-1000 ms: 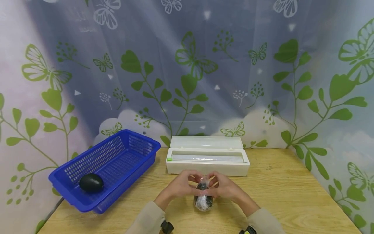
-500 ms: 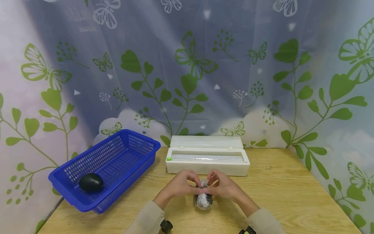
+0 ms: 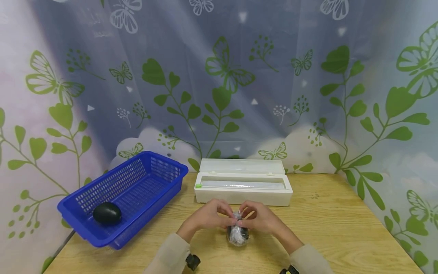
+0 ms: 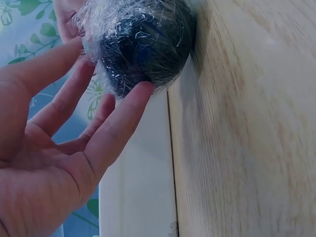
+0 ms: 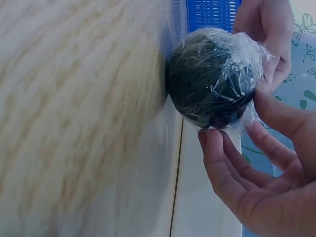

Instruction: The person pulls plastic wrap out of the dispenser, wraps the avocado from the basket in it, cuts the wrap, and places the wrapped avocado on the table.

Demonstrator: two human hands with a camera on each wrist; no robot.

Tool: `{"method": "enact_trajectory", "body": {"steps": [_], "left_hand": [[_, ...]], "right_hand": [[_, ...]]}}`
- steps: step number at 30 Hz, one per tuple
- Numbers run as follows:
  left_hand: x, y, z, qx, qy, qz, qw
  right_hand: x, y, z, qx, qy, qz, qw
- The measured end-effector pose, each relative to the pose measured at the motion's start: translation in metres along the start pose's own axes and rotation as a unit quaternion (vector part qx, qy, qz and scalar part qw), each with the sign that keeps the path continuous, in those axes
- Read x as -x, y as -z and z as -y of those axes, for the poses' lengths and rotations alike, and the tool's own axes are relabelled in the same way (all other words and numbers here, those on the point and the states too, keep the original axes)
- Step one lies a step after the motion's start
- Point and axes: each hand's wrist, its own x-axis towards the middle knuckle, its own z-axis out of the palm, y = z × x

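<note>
Change: clear film [image 3: 237, 239] now bunches over the far end, dark a second ago; wrap looks nearer closing | left hand [image 3: 210, 215], right hand [image 3: 262, 217]: fingers pinching film | dark item [image 5: 195, 79]: on surface [image 3: 328, 224], between hands, before white box [image 3: 219, 197]

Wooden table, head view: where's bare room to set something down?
Bare: table right of white box and right hand; smaller patch between blue basket and left sleeve. Crowded: centre, where left hand and right hand hold the wrapped dark object.

On all three feeds I can read no text, labels, brands, numbers or signs from here.
</note>
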Motion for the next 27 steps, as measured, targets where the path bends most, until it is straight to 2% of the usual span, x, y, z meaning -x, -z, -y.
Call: {"method": "enact_trajectory", "body": {"steps": [8, 15, 18, 27], "left_hand": [[0.0011, 0.003, -0.0056, 0.014, 0.022, -0.007, 0.9996], [0.0012, 0.0024, -0.001, -0.037, 0.013, -0.012, 0.9992], [0.0006, 0.0, 0.001, -0.044, 0.016, -0.016, 0.9988], [0.0017, -0.0036, 0.0, -0.04, 0.035, -0.023, 0.9983]], "right_hand": [[-0.0025, 0.0004, 0.0031, 0.025, 0.014, -0.013, 0.9995], [-0.0003, 0.0002, 0.0031, 0.041, 0.018, -0.004, 0.999], [0.0009, 0.0007, 0.0031, 0.046, 0.016, 0.0, 0.9988], [0.0019, 0.0013, 0.0045, -0.007, -0.006, 0.037, 0.9993]]}}
